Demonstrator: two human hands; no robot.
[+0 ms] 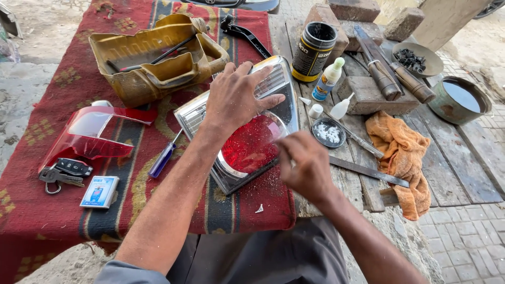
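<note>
Nearest the viewer, a right hand (pixel 309 167) is curling closed at the near right corner of a car tail lamp (pixel 239 126), its knuckles turned up. Whether it is pinching a small tool or only pressing down cannot be told, because the fingertips are hiding underneath. A little farther off, the left hand (pixel 234 97) is lying flat and spread over the lamp's middle, fingers open, pinning it against a red patterned rug (pixel 47 215) covering the wooden bench (pixel 463 163).

The lamp is looking like a stiff, light plastic shell: a clear ribbed upper part, a chrome-coloured rim and a round red lens (pixel 247 147) under the palm's near edge. It is probably brittle and slippery on its glossy faces, so the safer hold seems to be the thick outer rim, not the thin clear cover. Fine crumbs are dusting the lens and rug beside the right hand.

Left of the pressing hand, a blue-handled screwdriver (pixel 164 158) is lying, half tucked under the lamp. Farther left are a loose red lens piece (pixel 89 134), car keys (pixel 66 172) and a small card box (pixel 100 191). Right of the hands, an orange rag (pixel 405 158) and a flat metal file (pixel 368 171) are resting. Beyond the left hand, a cut yellow canister (pixel 152 58) is holding rods; beyond that, a dark can (pixel 314 50) and a small glue bottle (pixel 329 79) are standing. The lamp's far edge is partly hidden by the wrist.
</note>
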